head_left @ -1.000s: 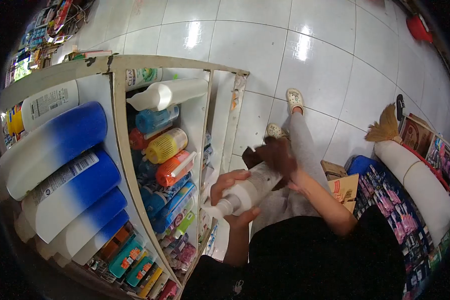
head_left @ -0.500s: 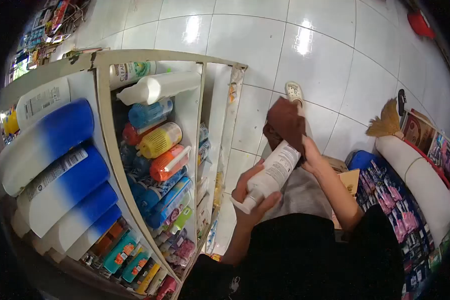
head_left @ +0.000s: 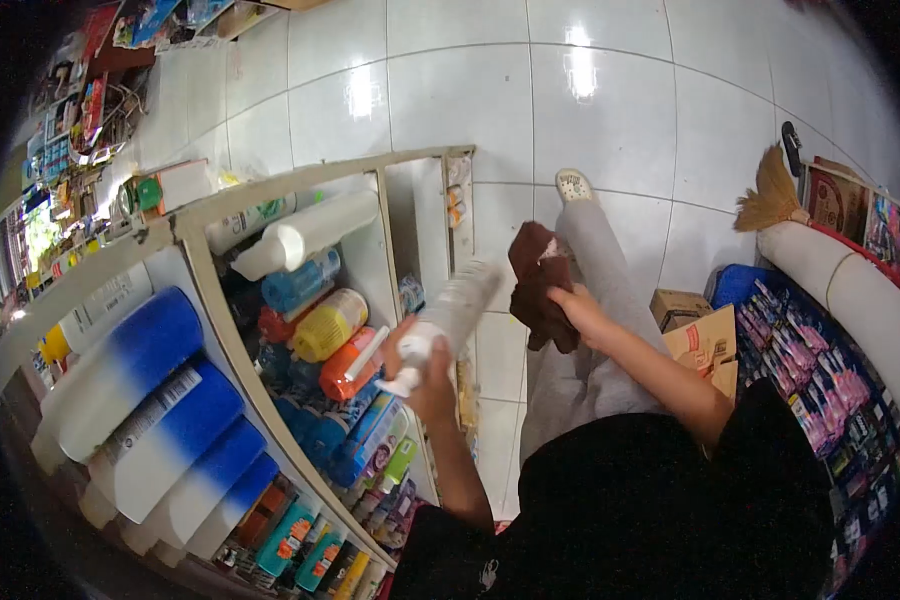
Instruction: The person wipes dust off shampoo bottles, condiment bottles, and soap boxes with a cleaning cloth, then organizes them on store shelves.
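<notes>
While the left hand grips a white pump bottle, a brown cloth is bunched in the right hand.
Left to right: blue-and-white bottles, then a yellow bottle, all in the shelf unit; pump bottle beside it, body blurred, left fingers closed round the pump end; cloth apart from the bottle, right fingers pinching its edge; cardboard box, then broom.
</notes>
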Demonstrator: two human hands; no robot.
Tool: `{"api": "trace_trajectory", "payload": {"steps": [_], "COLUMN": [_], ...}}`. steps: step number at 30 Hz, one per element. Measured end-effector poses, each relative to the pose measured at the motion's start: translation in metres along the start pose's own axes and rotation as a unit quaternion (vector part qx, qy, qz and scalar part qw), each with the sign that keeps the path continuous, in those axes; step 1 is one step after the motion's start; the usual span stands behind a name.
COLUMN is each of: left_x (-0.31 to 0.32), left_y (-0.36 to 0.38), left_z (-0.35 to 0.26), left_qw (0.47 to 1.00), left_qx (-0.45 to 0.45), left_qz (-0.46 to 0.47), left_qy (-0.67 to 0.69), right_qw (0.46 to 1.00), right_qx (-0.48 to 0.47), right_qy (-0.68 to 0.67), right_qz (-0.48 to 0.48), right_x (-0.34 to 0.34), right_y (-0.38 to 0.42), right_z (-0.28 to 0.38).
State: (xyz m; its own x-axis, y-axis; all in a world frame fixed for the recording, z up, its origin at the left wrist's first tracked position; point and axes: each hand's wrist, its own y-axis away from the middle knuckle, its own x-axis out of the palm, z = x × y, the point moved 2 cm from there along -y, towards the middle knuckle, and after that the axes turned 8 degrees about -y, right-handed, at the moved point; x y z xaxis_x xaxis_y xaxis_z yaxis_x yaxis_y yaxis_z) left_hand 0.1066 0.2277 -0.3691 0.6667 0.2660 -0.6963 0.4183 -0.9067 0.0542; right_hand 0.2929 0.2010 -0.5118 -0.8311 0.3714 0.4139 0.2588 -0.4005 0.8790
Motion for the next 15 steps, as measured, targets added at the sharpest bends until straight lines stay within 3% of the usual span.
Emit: {"api": "trace_trajectory", "payload": {"steps": [2,5,6,8,12,15], "left_x": [-0.01,-0.025,-0.026,-0.028,-0.029,-0.03], "left_y": [-0.021,-0.058,-0.069,-0.092,-0.12,-0.126], "left_z": [-0.001,-0.016,-0.02,-0.014,0.011,0.004], "left_qw": [0.995,0.983,0.969,0.974,0.962,0.96], "left_qx": [-0.058,-0.126,-0.201,-0.18,-0.226,-0.233], "left_qz": [-0.083,-0.133,-0.141,-0.133,-0.149,-0.155], "left_qy": [0.009,0.009,0.021,0.032,-0.021,0.001], "right_qw": [1.0,1.0,1.0,0.999,0.995,0.998], "right_qx": [-0.008,0.0,0.01,0.002,0.044,-0.008], "right_qy": [0.006,-0.024,-0.016,0.01,0.055,0.03], "right_qz": [0.001,0.005,0.006,-0.032,-0.069,-0.062], "right_x": [-0.002,-0.039,-0.051,-0.068,-0.101,-0.106], "right_y": [0.007,-0.016,-0.02,-0.02,-0.035,-0.046], "right_z": [0.002,-0.03,-0.038,-0.044,-0.056,-0.06]}}
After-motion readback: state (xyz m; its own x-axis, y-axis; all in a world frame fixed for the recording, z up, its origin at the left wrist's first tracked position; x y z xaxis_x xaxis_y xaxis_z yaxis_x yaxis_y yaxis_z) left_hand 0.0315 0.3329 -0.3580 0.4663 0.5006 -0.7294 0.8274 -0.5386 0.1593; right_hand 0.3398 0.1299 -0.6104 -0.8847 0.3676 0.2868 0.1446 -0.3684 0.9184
